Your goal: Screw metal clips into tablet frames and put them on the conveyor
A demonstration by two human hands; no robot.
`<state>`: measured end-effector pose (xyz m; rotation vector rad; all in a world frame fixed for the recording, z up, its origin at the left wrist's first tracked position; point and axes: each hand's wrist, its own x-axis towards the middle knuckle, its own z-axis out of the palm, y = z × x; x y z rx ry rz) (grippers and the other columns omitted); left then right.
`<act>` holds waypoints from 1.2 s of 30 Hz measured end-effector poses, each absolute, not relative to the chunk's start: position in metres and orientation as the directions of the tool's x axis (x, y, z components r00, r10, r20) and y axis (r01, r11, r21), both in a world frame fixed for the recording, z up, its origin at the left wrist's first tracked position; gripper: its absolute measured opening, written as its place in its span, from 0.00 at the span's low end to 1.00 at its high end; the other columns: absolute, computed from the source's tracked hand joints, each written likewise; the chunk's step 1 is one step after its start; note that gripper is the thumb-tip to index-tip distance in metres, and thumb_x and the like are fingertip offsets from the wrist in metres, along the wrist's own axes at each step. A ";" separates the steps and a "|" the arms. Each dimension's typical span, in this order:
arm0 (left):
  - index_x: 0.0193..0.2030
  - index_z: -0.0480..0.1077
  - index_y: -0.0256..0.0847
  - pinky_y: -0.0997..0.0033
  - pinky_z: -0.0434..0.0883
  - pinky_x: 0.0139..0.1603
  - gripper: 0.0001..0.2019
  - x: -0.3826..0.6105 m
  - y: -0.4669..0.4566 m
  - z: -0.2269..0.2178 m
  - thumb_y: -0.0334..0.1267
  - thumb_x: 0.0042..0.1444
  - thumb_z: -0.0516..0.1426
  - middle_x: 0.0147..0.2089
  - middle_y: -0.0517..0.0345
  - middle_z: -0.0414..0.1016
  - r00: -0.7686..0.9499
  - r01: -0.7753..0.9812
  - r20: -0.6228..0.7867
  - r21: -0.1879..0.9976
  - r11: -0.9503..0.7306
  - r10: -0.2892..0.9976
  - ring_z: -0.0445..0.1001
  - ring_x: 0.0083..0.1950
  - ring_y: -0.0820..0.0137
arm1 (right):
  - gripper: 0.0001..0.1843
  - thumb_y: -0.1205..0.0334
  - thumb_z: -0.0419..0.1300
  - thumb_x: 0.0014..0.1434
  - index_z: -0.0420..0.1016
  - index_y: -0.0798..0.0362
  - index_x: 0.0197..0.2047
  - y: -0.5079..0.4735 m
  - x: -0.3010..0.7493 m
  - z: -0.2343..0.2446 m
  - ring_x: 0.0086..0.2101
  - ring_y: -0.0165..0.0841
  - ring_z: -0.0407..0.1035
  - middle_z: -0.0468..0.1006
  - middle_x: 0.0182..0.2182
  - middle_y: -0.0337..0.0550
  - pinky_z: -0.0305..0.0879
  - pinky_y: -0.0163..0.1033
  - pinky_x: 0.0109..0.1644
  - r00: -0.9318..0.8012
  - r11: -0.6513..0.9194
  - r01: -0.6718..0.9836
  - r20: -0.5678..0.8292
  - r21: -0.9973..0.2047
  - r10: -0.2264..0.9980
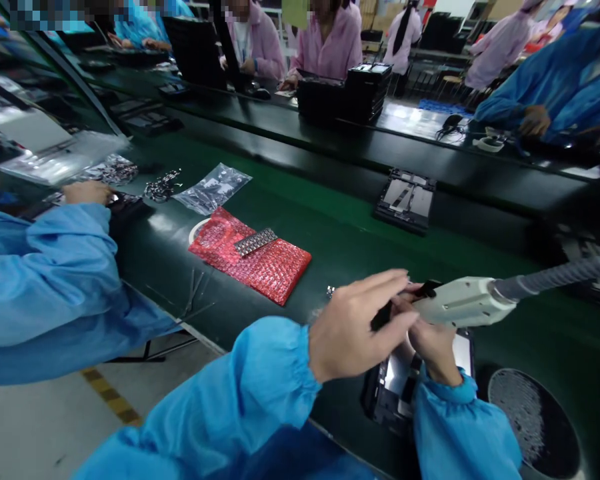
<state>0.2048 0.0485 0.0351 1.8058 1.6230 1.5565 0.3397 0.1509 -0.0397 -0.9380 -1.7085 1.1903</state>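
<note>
In the head view, my left hand (pixel 357 327) is raised over the workbench, fingers stretched out and thumb apart, with nothing visible in it. Right beside it, my right hand (pixel 435 340) has its fingers curled in; a dark edge shows near them, but what they hold is hidden. A pale nozzle (pixel 465 301) on a grey flexible hose (pixel 555 277) reaches in from the right, close to both hands. Below them lies an opened tablet-like device (pixel 393 393) with a black frame and silver panels, partly covered by my hands and right sleeve.
Left of my hands lies a red bubble-wrap pouch (pixel 280 270) with a strip of small parts (pixel 255 243) on top. Farther off are a clear plastic bag (pixel 215 187) and another opened device (pixel 407 200). A round dark pad (pixel 533 420) sits at right. A co-worker's sleeve (pixel 45 267) occupies the left.
</note>
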 end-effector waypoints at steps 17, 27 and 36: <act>0.55 0.70 0.31 0.52 0.61 0.67 0.24 0.244 0.003 -0.078 0.51 0.66 0.50 0.57 0.47 0.75 0.572 0.726 0.291 0.254 -0.639 0.767 0.66 0.64 0.59 | 0.27 0.56 0.67 0.55 0.66 0.50 0.56 0.149 0.371 0.021 0.22 0.34 0.70 0.73 0.22 0.34 0.70 0.42 0.30 -0.244 0.296 -0.231 0.350 -0.927 0.905; 0.56 0.68 0.30 0.57 0.62 0.67 0.19 0.213 0.122 -0.077 0.42 0.65 0.52 0.59 0.41 0.73 0.674 0.692 0.232 0.134 -0.709 0.701 0.65 0.65 0.57 | 0.32 0.54 0.67 0.55 0.64 0.54 0.60 0.138 0.424 -0.011 0.19 0.33 0.67 0.74 0.22 0.38 0.67 0.38 0.24 -0.259 0.085 -0.193 0.134 -0.978 0.956; 0.53 0.68 0.32 0.62 0.67 0.62 0.13 0.235 0.284 -0.050 0.35 0.66 0.50 0.56 0.40 0.71 0.342 0.934 0.142 0.059 -0.353 0.929 0.67 0.63 0.59 | 0.44 0.41 0.73 0.37 0.71 0.54 0.53 0.128 0.403 -0.057 0.23 0.30 0.59 0.68 0.22 0.34 0.57 0.37 0.29 -0.347 0.004 -0.211 0.079 -0.977 0.935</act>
